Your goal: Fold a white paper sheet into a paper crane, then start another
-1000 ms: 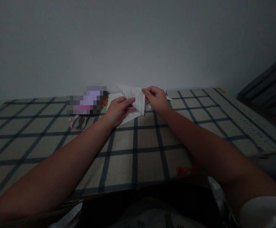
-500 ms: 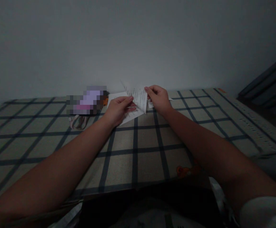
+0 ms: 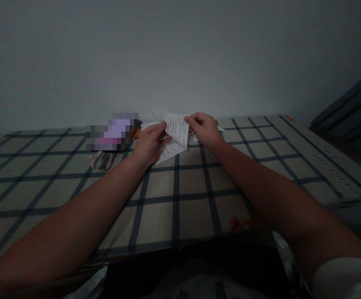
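A thin sheet of printed paper (image 3: 178, 128) is held up between both hands near the wall. My left hand (image 3: 151, 143) is closed on its left side, thumb on top. At its upper right edge my right hand (image 3: 203, 126) pinches the paper between thumb and fingers. Under and behind the left hand lies more white paper (image 3: 169, 153), partly covered by the held sheet. Another small white piece of paper (image 3: 220, 129) shows behind the right hand. Dim light hides the print's wording.
A blurred-out purple and pink object (image 3: 116, 131) with a pale looped strap (image 3: 101, 161) lies to the left. The checked cloth (image 3: 193, 178) covers the surface up to the grey wall (image 3: 180, 58). Dark folded fabric (image 3: 351, 104) is at the far right.
The held sheet has turned flatter towards me, showing more of its printed face. Both hands have shifted slightly left, still gripping it.
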### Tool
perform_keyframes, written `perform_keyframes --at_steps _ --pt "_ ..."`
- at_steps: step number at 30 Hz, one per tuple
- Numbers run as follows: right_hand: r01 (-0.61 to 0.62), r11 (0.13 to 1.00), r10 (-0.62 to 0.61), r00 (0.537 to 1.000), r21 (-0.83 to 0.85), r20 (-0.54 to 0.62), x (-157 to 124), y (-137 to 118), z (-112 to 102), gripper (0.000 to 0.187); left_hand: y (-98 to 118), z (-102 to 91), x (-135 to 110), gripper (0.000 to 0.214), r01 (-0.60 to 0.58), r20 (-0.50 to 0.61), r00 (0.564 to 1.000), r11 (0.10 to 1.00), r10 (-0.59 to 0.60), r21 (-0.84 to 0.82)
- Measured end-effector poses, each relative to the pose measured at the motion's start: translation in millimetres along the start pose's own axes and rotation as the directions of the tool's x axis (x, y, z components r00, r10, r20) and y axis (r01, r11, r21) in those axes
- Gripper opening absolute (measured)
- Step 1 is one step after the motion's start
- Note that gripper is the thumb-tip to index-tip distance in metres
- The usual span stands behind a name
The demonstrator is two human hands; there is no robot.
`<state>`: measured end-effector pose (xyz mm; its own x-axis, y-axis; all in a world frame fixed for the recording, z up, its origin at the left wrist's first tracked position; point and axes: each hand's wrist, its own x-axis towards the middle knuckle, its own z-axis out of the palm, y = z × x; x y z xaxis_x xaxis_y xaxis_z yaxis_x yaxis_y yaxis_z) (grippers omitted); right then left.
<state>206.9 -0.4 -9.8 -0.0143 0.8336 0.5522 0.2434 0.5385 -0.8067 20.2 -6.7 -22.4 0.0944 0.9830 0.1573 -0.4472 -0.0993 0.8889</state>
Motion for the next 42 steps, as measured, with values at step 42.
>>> perform_keyframes --at_steps 42 --pt "0.005 0.998 -0.003 1.000 -0.056 0.027 -2 4 1 0.036 11 -9.9 17 0.020 -0.096 -0.315 0.949 0.976 0.030 -0.195"
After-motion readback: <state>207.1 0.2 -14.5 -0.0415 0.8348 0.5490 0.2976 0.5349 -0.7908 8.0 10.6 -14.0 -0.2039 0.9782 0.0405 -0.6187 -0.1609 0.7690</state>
